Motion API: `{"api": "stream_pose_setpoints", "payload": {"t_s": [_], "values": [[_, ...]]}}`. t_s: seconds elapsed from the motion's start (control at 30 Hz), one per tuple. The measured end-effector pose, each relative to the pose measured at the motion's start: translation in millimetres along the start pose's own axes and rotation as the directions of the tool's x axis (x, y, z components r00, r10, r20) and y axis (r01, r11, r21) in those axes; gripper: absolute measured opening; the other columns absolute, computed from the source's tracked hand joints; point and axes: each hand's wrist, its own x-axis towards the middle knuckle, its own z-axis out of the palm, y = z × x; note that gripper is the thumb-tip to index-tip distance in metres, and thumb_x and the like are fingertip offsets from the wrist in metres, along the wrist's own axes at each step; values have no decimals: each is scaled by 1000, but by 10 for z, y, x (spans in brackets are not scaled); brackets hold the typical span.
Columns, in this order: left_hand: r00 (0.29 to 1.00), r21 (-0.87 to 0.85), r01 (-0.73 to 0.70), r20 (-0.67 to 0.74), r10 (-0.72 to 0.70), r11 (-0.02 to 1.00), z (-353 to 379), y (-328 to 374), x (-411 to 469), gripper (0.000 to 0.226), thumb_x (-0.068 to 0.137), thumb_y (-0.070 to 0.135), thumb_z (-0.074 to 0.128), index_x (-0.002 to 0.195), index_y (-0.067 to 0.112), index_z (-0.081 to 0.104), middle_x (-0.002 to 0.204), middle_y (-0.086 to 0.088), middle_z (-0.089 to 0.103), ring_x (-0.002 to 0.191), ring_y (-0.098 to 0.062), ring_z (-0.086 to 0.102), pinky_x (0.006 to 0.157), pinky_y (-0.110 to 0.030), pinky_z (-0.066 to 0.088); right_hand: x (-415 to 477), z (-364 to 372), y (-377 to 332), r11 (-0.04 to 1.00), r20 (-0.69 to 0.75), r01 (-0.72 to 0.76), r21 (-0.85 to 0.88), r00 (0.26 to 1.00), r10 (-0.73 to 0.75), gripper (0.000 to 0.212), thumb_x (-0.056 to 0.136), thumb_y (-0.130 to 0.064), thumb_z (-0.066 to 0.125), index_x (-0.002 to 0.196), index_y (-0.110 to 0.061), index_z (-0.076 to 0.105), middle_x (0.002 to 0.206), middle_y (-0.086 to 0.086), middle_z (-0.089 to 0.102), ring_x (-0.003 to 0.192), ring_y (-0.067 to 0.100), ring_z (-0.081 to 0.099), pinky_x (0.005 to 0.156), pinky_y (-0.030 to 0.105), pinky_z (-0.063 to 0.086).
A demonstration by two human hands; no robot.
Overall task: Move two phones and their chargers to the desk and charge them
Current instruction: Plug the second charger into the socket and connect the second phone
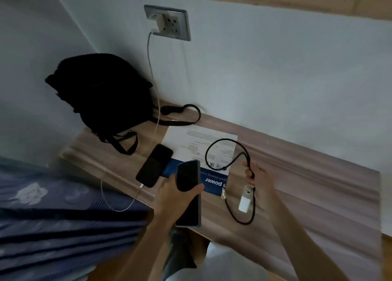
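Left hand (176,198) grips one phone (188,174) over the near edge of the table (297,185), thumb across its screen. My right hand (261,181) pinches the black cable (212,147) so its white charger (245,202) dangles free for plugging in, the loop trailing over the paper (191,140). Left of that, the other phone (153,166) lies flat, already on a white cable (152,72) from the far wall socket (169,22), so I judge the held one is next.

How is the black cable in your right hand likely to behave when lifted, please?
Probably floppy: the black cable droops in loose loops from the right hand. The white adapter on it would likely swing and weigh that end down.
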Motion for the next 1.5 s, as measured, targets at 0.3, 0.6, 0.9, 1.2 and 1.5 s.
{"api": "stream_pose_setpoints", "payload": {"t_s": [0.3,0.6,0.9,1.2,1.5], "values": [[998,167,-50,57,41,985,70,-168,471,82,66,71,73,125,16,56,116,-7,63,105,-24,62,88,-45,55,408,66,63,930,-334,56,-363,924,-186,39,105,-29,39,79,-10,62,72,5,61,63,18,52,57,29,38],[993,365,-118,68,100,923,211,-387,885,88,69,70,70,134,15,46,124,-7,56,115,-25,53,82,-37,48,282,365,304,760,-566,-26,-650,683,-461,44,102,-14,43,144,-1,38,147,21,43,134,38,42,113,49,32],[980,476,-190,149,134,859,239,-510,1343,98,71,72,67,140,9,40,132,-11,52,121,-29,51,80,-40,51,-103,1176,682,472,14,317,-822,841,-541,38,102,-12,45,140,-15,45,148,4,44,137,17,41,111,29,33],[978,535,-202,161,136,820,265,-537,1370,96,73,72,67,138,8,38,134,-12,40,120,-27,47,76,-33,53,2,1600,1012,771,16,76,-633,996,-85,26,90,3,51,110,-4,65,111,10,69,104,23,64,82,17,46],[970,548,-240,164,179,801,279,-565,1320,95,78,70,65,143,7,36,133,-15,43,119,-28,46,88,-35,52,-6,1445,914,805,9,11,-593,1000,-7,40,90,4,52,129,-4,55,116,12,69,110,22,63,85,16,45]]}}
